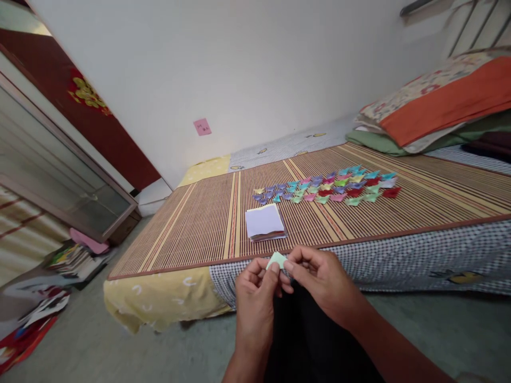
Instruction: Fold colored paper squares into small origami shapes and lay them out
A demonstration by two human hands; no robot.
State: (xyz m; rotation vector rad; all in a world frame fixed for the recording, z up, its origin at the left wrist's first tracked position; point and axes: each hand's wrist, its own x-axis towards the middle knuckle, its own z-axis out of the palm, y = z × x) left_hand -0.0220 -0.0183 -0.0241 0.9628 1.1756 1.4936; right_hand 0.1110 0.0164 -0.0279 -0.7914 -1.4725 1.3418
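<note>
A small, pale green folded paper (277,259) is pinched between both hands, just in front of the bed's edge. My left hand (255,287) is closed on its left side, thumb on top. At its right corner, the thumb and fingers of my right hand (319,276) grip it. Just beyond the hands, a stack of square paper sheets (264,222) with a lilac top sheet lies on the striped mat (207,229). Behind the stack, several small folded paper pieces (339,183) in many colours stand in rows.
The mat covers a bed with a checked and yellow sheet (171,295). Pillows and folded bedding (443,106) are piled at the right. A pink note (202,126) is on the wall. Books (72,260) and a red bag (27,340) lie at the left.
</note>
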